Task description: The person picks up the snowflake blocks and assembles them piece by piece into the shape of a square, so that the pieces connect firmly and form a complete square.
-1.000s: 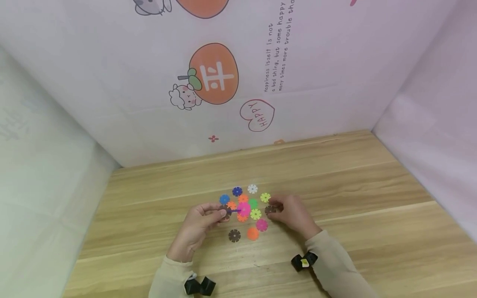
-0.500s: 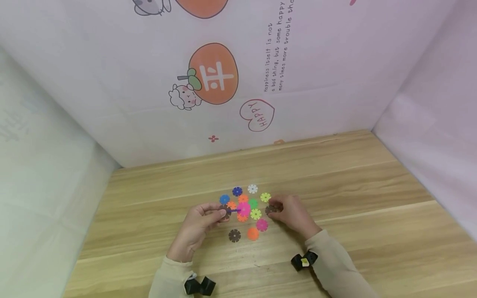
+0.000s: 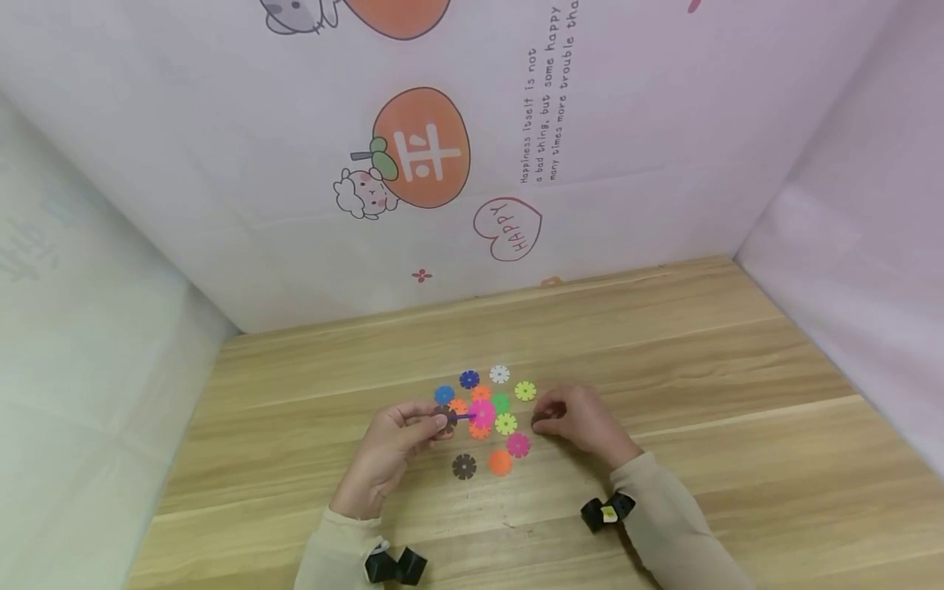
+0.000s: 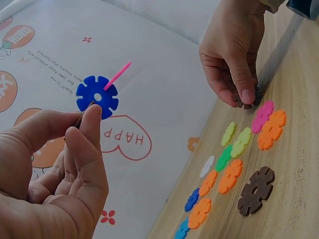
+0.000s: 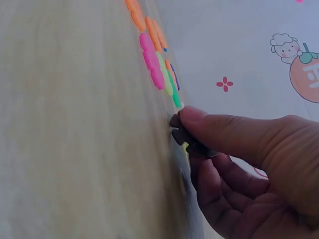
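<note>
My left hand [image 3: 398, 442] pinches a brown notched disc [image 3: 446, 419] between thumb and fingertips. A dark blue disc [image 4: 97, 97] is joined edgewise to it, and a pink disc [image 3: 483, 414] is slotted onto the blue one's far side, so the three form a short chain above the table. To the right, my right hand [image 3: 583, 418] pinches another brown disc [image 5: 187, 135] by its edge, close to the tabletop; thumb and fingers cover much of it. Between and below the hands lie loose discs, including a brown one [image 3: 464, 467] and an orange one [image 3: 500, 463].
On the wooden table [image 3: 310, 369] lie more flat notched discs: white [image 3: 499, 374], dark blue [image 3: 469, 379], light blue [image 3: 444, 394], yellow [image 3: 525, 391], green [image 3: 502, 403] and magenta [image 3: 519, 446]. Printed white cloth [image 3: 627, 164] encloses the back and sides.
My right hand has taken the brown disc from beside the cluster and shifted slightly right with it. The left hand and its chain of discs stay almost still.
</note>
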A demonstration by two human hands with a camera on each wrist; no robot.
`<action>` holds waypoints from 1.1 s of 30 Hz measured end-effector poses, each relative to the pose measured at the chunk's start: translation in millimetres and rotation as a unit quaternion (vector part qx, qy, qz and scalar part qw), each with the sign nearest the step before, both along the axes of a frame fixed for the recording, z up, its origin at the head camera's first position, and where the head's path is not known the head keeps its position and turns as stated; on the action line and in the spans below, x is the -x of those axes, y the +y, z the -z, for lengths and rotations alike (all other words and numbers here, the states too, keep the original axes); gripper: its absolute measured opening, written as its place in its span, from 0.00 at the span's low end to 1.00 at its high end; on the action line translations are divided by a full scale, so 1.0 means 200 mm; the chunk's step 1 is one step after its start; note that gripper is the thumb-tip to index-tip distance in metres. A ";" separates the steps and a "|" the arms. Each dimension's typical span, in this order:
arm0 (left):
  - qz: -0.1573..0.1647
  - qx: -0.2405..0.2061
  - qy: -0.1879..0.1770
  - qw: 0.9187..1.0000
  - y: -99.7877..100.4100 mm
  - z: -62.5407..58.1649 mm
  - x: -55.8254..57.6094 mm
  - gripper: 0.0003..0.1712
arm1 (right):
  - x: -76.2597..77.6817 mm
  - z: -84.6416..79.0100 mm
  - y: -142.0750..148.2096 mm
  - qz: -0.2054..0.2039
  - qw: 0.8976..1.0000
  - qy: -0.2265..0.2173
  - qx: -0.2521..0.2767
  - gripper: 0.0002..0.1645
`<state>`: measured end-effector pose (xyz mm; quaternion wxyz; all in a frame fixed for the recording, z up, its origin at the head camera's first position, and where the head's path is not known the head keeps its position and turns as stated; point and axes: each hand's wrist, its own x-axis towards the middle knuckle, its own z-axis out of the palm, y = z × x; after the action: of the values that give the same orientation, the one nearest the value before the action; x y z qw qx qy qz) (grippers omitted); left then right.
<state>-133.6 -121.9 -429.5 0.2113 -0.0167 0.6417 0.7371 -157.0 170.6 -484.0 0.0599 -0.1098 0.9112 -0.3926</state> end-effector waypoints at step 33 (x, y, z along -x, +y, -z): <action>0.006 -0.006 -0.005 1.000 0.01 0.02 0.00 0.05 | -0.08 -0.14 -0.06 -0.053 0.959 0.072 0.270 0.07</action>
<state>-134.6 -119.7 -434.2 0.2190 -0.0154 0.6366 0.7393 -141.3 158.9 -455.6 -0.0166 -0.1979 0.7658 -0.6117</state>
